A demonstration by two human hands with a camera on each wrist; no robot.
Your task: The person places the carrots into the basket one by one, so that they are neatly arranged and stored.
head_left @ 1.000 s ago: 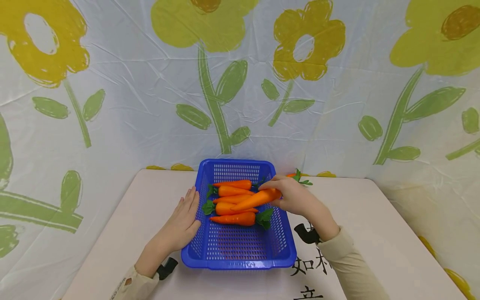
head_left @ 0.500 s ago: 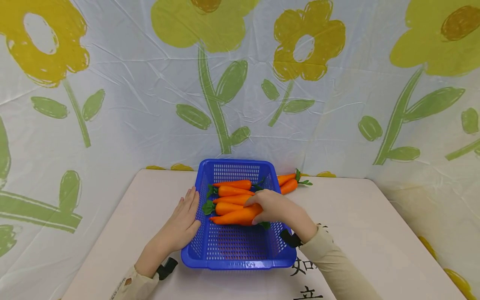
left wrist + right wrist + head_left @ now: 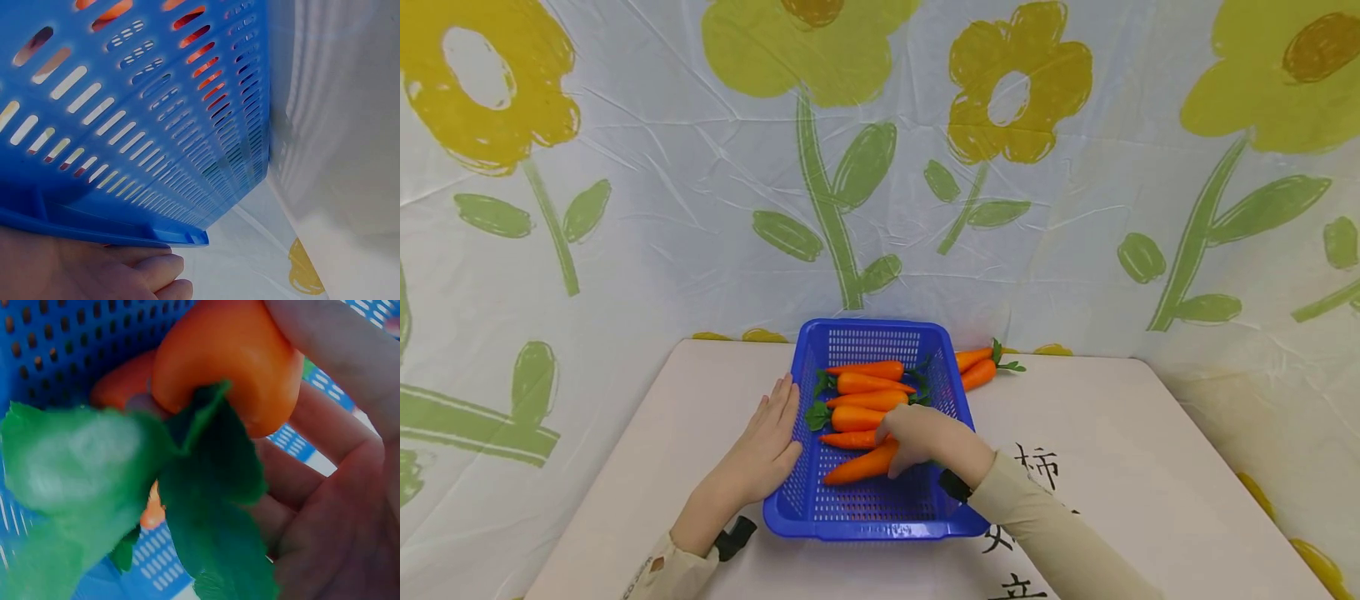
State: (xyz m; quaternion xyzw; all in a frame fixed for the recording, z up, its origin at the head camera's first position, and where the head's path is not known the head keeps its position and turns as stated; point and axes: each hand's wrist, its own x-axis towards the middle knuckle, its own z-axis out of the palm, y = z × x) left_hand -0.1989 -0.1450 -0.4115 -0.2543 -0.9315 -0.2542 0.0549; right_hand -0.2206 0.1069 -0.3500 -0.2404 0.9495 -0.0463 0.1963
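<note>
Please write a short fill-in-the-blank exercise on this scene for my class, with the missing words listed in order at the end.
1. The colour of the basket is ____.
2. The right hand holds a carrot whose body is coloured ____.
3. As seen in the head view, the left hand is at the basket's ____ side.
4. On the table, ____ carrots show outside the basket.

Missing words: blue; orange; left; two.

Wrinkled white backdrop point(image 3: 685, 208) with yellow flowers point(image 3: 1021, 82), pale table point(image 3: 1105, 417) bearing black characters point(image 3: 1037, 467)
</note>
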